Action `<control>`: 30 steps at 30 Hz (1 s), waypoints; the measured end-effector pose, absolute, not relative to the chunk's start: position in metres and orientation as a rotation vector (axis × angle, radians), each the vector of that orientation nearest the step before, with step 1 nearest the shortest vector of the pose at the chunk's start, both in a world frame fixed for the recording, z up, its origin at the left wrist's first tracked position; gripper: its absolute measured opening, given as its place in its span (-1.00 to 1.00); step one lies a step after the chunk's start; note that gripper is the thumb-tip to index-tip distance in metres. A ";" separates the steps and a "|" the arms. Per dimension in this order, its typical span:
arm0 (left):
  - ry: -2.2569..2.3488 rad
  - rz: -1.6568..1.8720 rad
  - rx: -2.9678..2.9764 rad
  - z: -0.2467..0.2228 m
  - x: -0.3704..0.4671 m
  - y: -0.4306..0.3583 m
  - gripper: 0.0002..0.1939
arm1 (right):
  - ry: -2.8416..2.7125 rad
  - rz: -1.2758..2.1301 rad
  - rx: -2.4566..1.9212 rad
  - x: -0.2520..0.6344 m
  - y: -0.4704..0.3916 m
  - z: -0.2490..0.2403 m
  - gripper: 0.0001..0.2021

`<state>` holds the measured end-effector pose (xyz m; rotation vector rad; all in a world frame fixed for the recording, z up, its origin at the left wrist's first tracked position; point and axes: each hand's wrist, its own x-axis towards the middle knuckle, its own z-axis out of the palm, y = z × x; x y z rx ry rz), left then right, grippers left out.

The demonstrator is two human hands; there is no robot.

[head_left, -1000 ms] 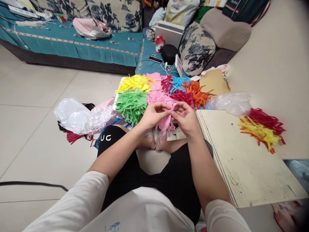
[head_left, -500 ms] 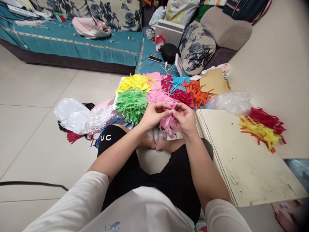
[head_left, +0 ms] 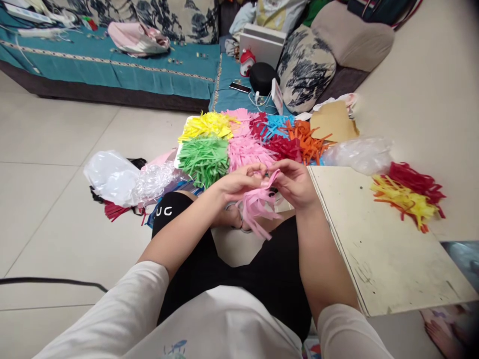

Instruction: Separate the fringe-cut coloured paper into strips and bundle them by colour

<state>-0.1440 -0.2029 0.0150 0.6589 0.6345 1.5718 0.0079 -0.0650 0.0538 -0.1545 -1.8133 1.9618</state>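
Over my lap a pink paper tassel (head_left: 258, 207) hangs with its fringe strips fanned downward and a folded, looped top. My left hand (head_left: 241, 183) is closed, pinching the tassel just below its top. On the other side my right hand (head_left: 297, 183) has thumb and fingers closed at the loop; its fingertips partly hide it. Right beyond the hands lies a pile of pink fringed paper (head_left: 249, 149), beside green fringe (head_left: 204, 159) and dark red fringe (head_left: 282, 149).
Yellow fringe (head_left: 207, 125), blue fringe (head_left: 277, 127) and orange fringe (head_left: 309, 139) lie farther back. A cream board (head_left: 389, 249) on my right bears red and yellow tassels (head_left: 407, 199). Plastic bags (head_left: 110, 177) sit left on the floor. A teal sofa (head_left: 149, 75) stands behind. Someone's foot (head_left: 441, 331) shows lower right.
The pink tassel has gone from bunched between the fingers to hanging lower with its strips spread. My right hand has moved slightly right, and my left hand slightly down.
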 end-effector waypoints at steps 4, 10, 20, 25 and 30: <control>0.621 1.516 0.778 0.018 -0.139 -0.203 -0.39 | -1.866 1.945 -0.061 0.010 -0.060 0.055 -0.50; 0.769 1.551 0.904 0.020 -0.145 -0.206 -0.50 | -1.919 1.860 -0.112 0.013 -0.056 0.058 -0.46; 1.329 1.727 1.304 0.025 -0.141 -0.210 -0.54 | -1.944 1.625 -0.360 0.014 -0.046 0.057 -0.37; 1.418 1.692 1.389 0.025 -0.136 -0.211 -0.57 | -1.946 1.594 -0.386 0.013 -0.046 0.056 -0.36; 1.460 1.693 1.421 0.024 -0.129 -0.211 -0.55 | -1.940 1.594 -0.374 0.013 -0.049 0.058 -0.42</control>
